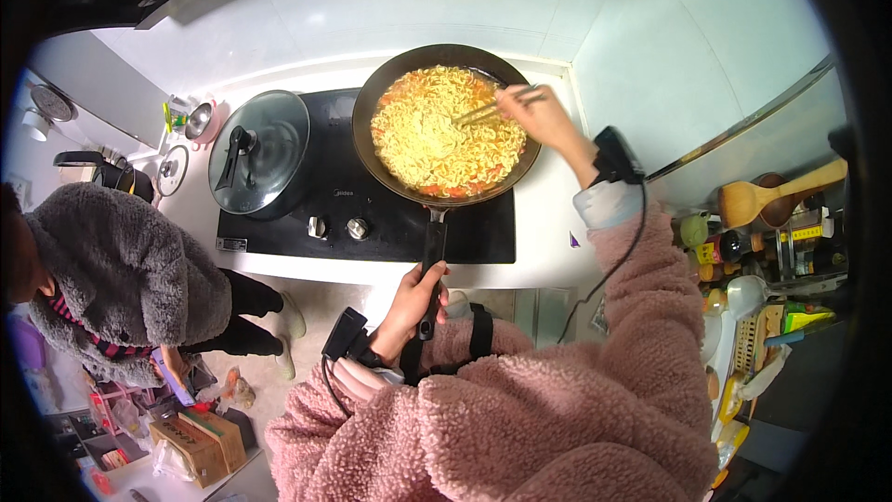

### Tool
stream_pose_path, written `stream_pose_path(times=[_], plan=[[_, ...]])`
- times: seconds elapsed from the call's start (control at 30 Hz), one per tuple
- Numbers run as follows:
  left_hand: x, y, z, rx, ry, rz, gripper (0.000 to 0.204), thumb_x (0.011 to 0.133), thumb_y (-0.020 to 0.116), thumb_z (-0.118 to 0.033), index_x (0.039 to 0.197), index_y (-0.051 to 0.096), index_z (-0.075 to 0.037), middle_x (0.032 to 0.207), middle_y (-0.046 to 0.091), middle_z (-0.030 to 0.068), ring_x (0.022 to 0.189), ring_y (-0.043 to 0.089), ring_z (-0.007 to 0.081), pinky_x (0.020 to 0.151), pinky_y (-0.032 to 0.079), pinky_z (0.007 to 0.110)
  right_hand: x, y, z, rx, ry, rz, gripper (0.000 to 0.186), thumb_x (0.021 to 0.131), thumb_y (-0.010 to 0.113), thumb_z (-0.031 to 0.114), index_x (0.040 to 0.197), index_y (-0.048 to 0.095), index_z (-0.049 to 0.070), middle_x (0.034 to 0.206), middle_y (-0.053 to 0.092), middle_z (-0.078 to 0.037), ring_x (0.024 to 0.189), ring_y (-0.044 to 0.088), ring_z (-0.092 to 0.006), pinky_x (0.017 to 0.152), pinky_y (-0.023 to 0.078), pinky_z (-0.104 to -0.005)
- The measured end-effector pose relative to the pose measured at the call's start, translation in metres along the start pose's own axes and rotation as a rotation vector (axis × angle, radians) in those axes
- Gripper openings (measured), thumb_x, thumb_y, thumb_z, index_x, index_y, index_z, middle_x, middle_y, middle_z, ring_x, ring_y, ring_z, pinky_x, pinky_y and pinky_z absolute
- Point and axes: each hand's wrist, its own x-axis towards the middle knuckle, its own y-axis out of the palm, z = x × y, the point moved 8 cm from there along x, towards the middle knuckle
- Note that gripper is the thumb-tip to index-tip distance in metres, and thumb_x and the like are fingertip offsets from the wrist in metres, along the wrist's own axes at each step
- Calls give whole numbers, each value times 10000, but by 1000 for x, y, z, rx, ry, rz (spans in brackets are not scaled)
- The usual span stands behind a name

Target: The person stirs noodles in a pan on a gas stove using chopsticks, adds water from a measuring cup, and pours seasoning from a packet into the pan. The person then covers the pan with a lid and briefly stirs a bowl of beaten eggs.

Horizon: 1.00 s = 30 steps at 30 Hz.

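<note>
A black frying pan (372, 93) full of yellow noodles (437, 135) in orange broth sits on the right side of a black cooktop (372, 223). My left hand (413, 302) grips the pan's black handle (433, 251) at the counter's front edge. My right hand (537, 116) is over the pan's right rim and holds chopsticks (488, 110) whose tips dip into the noodles. Both wrists carry black devices with cables, and my sleeves are pink fleece.
A lidded pot with a glass lid (260, 149) stands on the cooktop's left. Another person in a grey fuzzy jacket (121, 270) bends at the left. Small bowls (200, 121) sit behind the pot. A rack with bottles and wooden spoons (771, 200) is at the right.
</note>
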Motion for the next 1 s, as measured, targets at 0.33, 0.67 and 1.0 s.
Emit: stream_pose_path(times=[0.33, 0.67, 1.0], plan=[[4, -6, -2, 81, 9, -20, 267, 918, 522, -269, 1007, 505, -18, 584, 537, 67, 371, 511, 168, 361, 424, 261, -33, 29, 19, -182, -250, 8, 225, 852, 604, 267, 820, 679, 58, 776, 660, -80, 700, 618, -253, 611, 482, -332], [10, 2, -2, -18, 3, 147, 260, 899, 573, -286, 936, 440, -66, 585, 513, 48, 367, 483, 168, 355, 424, 279, -68, 24, 54, -92, -133, 96, 227, 854, 601, 257, 842, 691, 48, 699, 645, -106, 578, 578, -285, 539, 445, -350], [13, -8, -4, 58, -8, 336, 318, 936, 504, -294, 1080, 490, -10, 733, 580, 100, 610, 605, 205, 569, 548, 353, -122, -6, 67, 101, 80, -450, 146, 858, 601, 101, 803, 654, -23, 650, 635, -119, 544, 592, -140, 488, 434, -289]])
